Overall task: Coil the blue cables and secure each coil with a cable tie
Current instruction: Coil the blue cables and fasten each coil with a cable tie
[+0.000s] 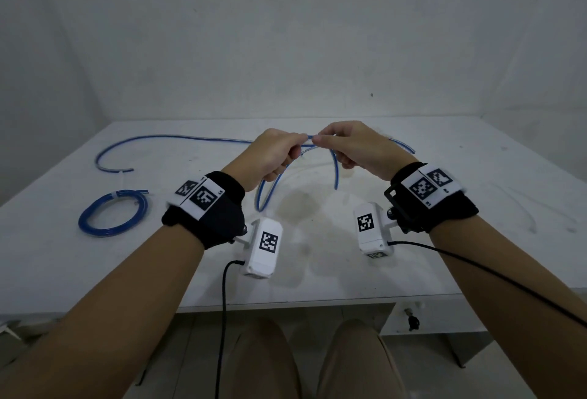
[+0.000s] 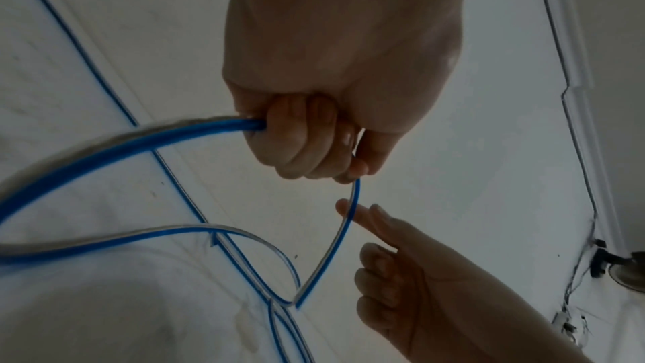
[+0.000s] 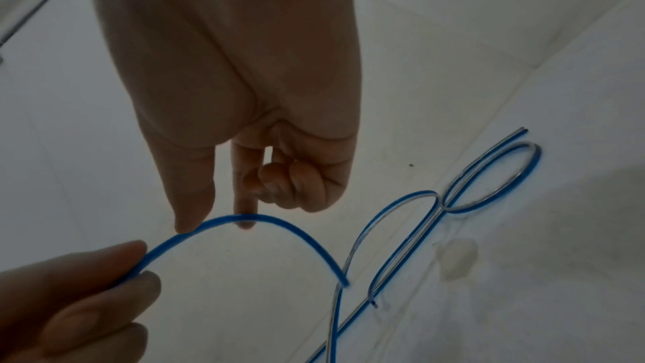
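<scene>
Cable (image 1: 334,166) is being held up above the counter (image 1: 317,271) by both hands, and the coming move is being judged to turn on how its free end lies relative to the two grips. The left hand (image 1: 272,157) is being kept closed round the cable, with a loop hanging down and toward the person from below the fist and the strand emerging between thumb and forefinger toward the right. The right hand (image 1: 355,148) is being set just beside it: in the right wrist view its thumb and forefinger (image 3: 246,203) are being laid against the arching strand with the other fingers curled in, so a light pinch is being judged, though firm closure cannot be told. From that contact the short free end is being let droop down and toward the person, so the long axis is being run roughly left to right between the hands before falling away. The right hand is being judged the nearer to the free end, which would need bringing back to the left grip to add a turn. A finished coil (image 1: 112,212), already bound with a tie, is lying on the counter well to the left, and another loose blue cable (image 1: 165,137) is lying across the far side.
</scene>
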